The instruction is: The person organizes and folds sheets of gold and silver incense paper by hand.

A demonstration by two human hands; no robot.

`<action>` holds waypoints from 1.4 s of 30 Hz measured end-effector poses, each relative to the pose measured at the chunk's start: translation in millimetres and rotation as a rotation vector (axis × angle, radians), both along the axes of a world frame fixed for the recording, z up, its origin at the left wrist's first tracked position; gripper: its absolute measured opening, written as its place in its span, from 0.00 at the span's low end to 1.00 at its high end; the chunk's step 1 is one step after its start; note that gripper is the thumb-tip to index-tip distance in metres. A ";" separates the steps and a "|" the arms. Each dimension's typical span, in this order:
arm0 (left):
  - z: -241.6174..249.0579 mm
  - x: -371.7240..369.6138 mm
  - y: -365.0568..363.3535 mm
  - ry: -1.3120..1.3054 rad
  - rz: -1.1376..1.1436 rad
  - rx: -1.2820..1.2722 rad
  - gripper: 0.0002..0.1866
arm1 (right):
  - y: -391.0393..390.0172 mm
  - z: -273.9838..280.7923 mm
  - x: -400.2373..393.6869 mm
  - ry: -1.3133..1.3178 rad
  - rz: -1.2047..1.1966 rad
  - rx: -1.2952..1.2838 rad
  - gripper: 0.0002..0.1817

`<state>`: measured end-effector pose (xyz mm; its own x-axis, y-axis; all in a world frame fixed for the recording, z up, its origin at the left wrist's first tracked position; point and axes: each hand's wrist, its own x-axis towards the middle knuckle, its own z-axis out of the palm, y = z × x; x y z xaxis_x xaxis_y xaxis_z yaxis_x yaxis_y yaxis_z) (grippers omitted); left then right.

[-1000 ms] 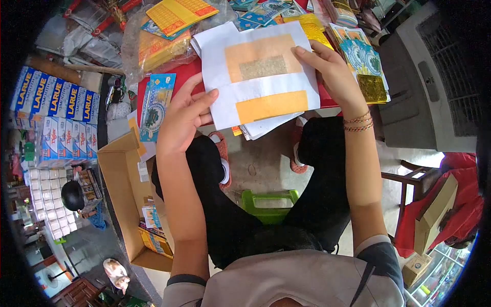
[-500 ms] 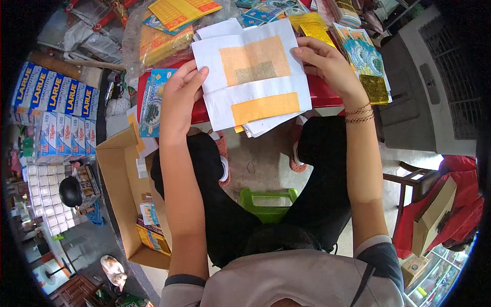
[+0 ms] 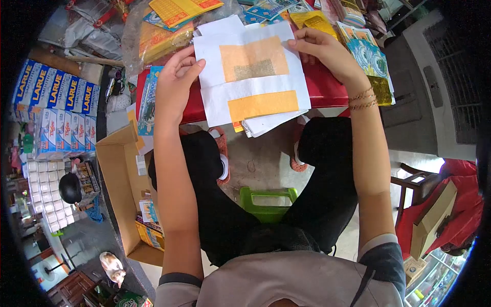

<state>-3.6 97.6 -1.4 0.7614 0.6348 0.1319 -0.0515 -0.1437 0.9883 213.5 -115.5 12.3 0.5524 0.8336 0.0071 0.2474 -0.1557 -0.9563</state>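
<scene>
A creased white sheet of joss paper (image 3: 209,92) with orange patches and a dull square lies unfolded before me, over a stack of white papers (image 3: 268,124) at the table's front edge. My left hand (image 3: 177,82) is at its left edge, thumb at the margin and fingers curled beside it. My right hand (image 3: 325,53) pinches the upper right edge between thumb and fingers; some fingertips are hidden. Blue printed joss notes (image 3: 149,102) lie left of my left hand. Gold paper (image 3: 379,91) and blue-patterned sheets (image 3: 369,57) lie right of my right wrist.
The red table (image 3: 322,92) carries yellow-red paper packs (image 3: 184,10) and plastic wrap. A cardboard box (image 3: 115,176) with papers stands at my left, near stacked beer cartons (image 3: 56,92). A green stool (image 3: 268,204) is between my legs. A cat (image 3: 112,268) lies at lower left.
Both hands have shifted slightly outward and up along the sheet's edges. The left thumb now overlaps the sheet less. The sheet has turned and moved a little.
</scene>
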 end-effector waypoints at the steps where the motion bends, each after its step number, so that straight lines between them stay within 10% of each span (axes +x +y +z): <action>1: 0.6 0.6 -1.1 0.004 0.000 -0.001 0.21 | 2.7 1.2 1.5 0.004 0.000 -0.001 0.12; 34: -2.9 -2.6 12.0 -0.013 -0.010 0.014 0.09 | 6.5 -18.9 0.6 -0.148 0.034 0.104 0.09; 42: 6.7 -16.3 -11.1 0.128 -0.045 0.586 0.06 | 0.6 -7.2 -21.6 -0.324 0.066 0.115 0.11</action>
